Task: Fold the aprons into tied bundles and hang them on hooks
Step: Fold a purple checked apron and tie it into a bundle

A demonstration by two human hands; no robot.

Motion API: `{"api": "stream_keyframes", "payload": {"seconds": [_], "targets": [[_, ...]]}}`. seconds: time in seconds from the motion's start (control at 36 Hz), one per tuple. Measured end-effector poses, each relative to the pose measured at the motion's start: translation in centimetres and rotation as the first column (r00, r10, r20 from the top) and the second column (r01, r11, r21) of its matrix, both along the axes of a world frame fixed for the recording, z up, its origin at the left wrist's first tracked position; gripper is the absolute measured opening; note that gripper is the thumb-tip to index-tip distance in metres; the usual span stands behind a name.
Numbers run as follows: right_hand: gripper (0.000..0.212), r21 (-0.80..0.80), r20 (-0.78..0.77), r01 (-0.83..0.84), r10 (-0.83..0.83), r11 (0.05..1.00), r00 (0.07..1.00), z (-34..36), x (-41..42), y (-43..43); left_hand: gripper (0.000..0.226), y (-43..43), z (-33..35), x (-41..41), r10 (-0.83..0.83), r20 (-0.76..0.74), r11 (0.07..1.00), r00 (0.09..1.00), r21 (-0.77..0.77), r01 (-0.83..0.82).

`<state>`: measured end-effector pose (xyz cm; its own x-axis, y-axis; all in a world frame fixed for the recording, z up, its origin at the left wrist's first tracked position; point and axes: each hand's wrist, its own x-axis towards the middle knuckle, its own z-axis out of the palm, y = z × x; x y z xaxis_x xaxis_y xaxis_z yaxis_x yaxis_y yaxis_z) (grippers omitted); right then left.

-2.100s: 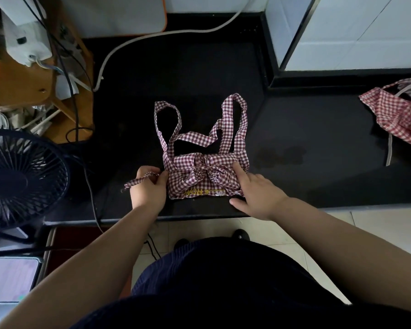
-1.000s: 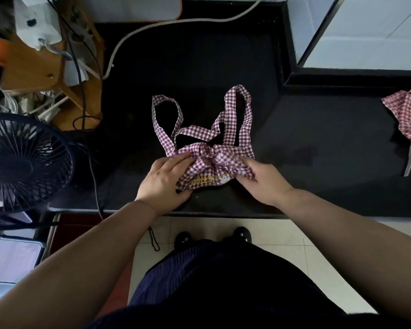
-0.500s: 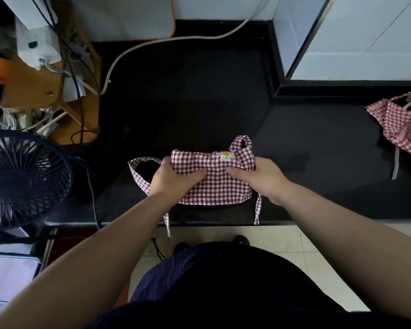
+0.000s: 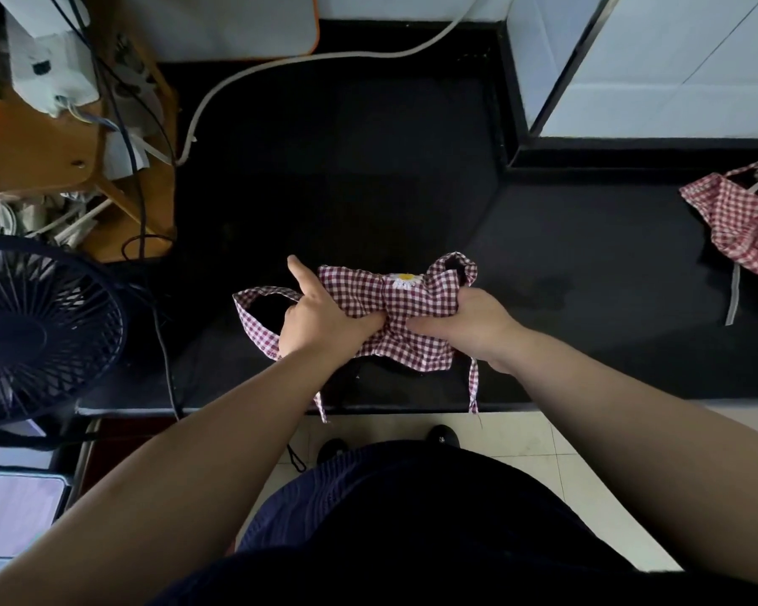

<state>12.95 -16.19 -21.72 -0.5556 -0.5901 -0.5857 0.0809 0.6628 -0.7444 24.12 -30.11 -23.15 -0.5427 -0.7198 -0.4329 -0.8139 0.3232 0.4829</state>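
A red-and-white checked apron bundle (image 4: 405, 308) with a small daisy patch sits at the front of the black counter (image 4: 368, 190). My left hand (image 4: 320, 317) grips its left part, index finger sticking out straight. My right hand (image 4: 469, 321) grips the right part, fingers curled into the cloth. A strap loop (image 4: 254, 317) sticks out to the left. Two thin tie ends hang over the counter's front edge.
A second checked apron (image 4: 744, 220) lies loose at the right end of the counter. A black fan (image 4: 31, 334) stands at the left. A wooden stand (image 4: 75, 159) with cables and a white hose (image 4: 307, 63) sit behind it. White tiled walls rise at the back right.
The bundle was turned over, so the daisy side faces up and the tie ends hang over the edge. Both hands now bunch the cloth toward the middle, and my left index finger has lifted.
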Motion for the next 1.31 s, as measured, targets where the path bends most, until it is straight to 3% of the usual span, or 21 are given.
{"api": "stream_keyframes", "payload": {"seconds": [0.19,0.33,0.39,0.47,0.58,0.78,0.86,0.97,1.11,1.19,1.31], "targets": [[0.024,0.104,-0.23,-0.086,0.108,0.991,0.967,1.0,0.5,-1.2,0.133,1.1,1.3,-1.6,-0.254,0.121,0.945,0.96,-0.178,0.273],[0.032,0.152,-0.234,-0.157,0.189,0.976,0.954,2.3,0.8,-2.7,0.117,1.9,0.9,-2.2,-0.306,0.172,0.88,0.936,-0.324,0.348],[0.037,0.182,-0.229,-0.149,0.19,0.972,0.955,2.7,0.4,-2.7,0.114,2.0,1.0,-2.0,-0.306,0.137,0.898,0.942,-0.288,0.333],[0.037,0.243,-0.294,-0.156,0.226,0.957,0.929,3.3,-0.3,-2.5,0.113,1.8,1.8,-1.8,-0.381,0.057,0.919,0.923,-0.09,0.385],[0.026,0.246,-0.325,-0.124,0.202,0.961,0.924,3.2,-0.1,-2.7,0.087,1.5,2.7,-1.5,-0.361,-0.065,0.928,0.93,0.071,0.365],[0.021,0.215,-0.281,-0.099,0.159,0.972,0.947,2.7,0.6,-2.8,0.087,2.1,2.8,-1.3,-0.432,-0.011,0.896,0.902,-0.115,0.428],[0.024,0.229,-0.265,-0.066,0.127,0.971,0.956,2.8,0.6,-2.8,0.088,2.4,2.9,-1.4,-0.478,0.019,0.871,0.878,-0.121,0.477],[0.022,0.3,-0.247,-0.13,0.209,0.945,0.946,3.8,0.3,-3.3,0.079,2.0,4.2,-1.5,-0.465,-0.042,0.88,0.885,0.093,0.466],[0.026,0.231,0.019,-0.064,0.061,0.971,0.998,4.6,-0.9,-3.6,0.024,-0.5,5.5,-2.1,-0.35,-0.149,0.855,0.925,0.352,0.38],[0.023,0.242,0.066,-0.063,0.049,0.968,0.997,4.5,-1.3,-3.5,0.029,-1.1,5.7,-1.7,-0.281,-0.191,0.804,0.941,0.488,0.339],[0.019,0.175,0.084,0.042,-0.057,0.984,0.995,4.3,-1.3,-2.9,0.041,-1.2,5.3,-0.8,-0.156,-0.253,0.793,0.955,0.545,0.274]]}}
